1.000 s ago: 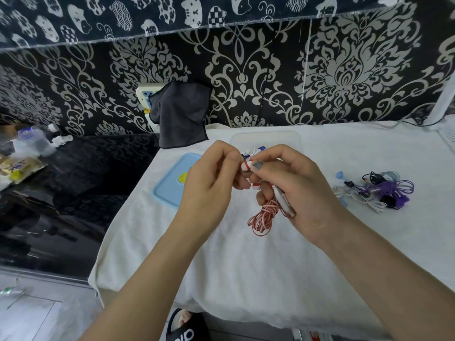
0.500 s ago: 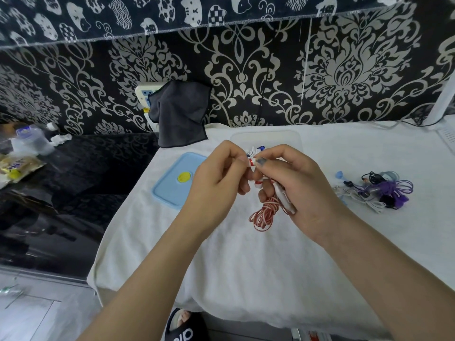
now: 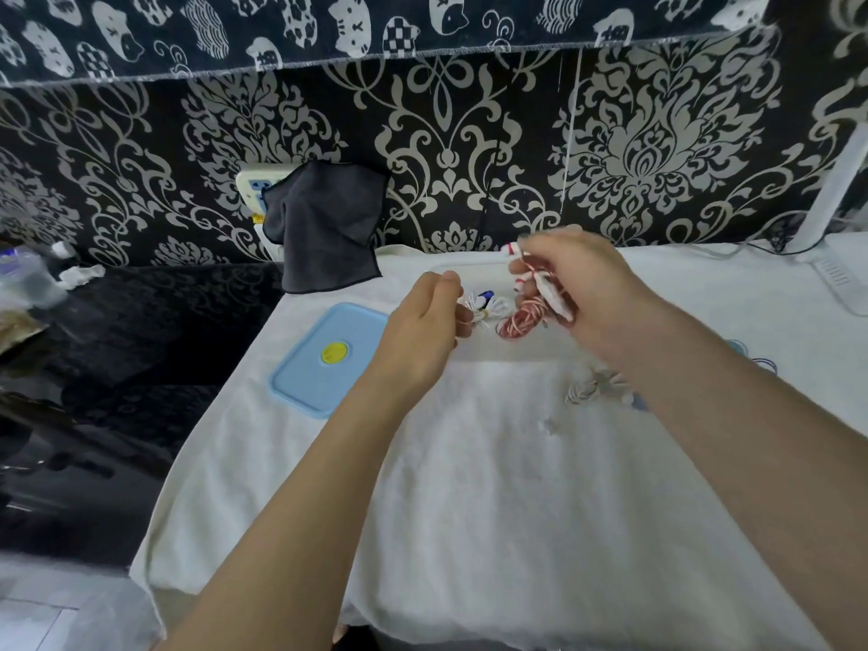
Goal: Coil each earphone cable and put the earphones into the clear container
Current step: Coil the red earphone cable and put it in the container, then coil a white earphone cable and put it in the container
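My right hand (image 3: 587, 293) grips a red-and-white earphone (image 3: 521, 321). Its coiled cable hangs from my fingers just over the clear container (image 3: 507, 355), which stands on the white towel near the wall. A white earphone bundle with a blue part (image 3: 484, 305) lies inside the container. My left hand (image 3: 422, 326) hovers at the container's left side with its fingers loosely curled, holding nothing that I can see. More earphones (image 3: 592, 392) lie on the towel to the right, mostly hidden behind my right forearm.
The container's blue lid (image 3: 324, 359) with a yellow spot lies on the towel to the left. A dark cloth (image 3: 329, 227) hangs on the patterned wall behind. A white lamp base (image 3: 840, 279) stands far right. A dark counter lies to the left.
My hands have parted. The right hand carried the red-and-white coil away from me to above the container. The left hand let go of the cable and moved to the container's left side.
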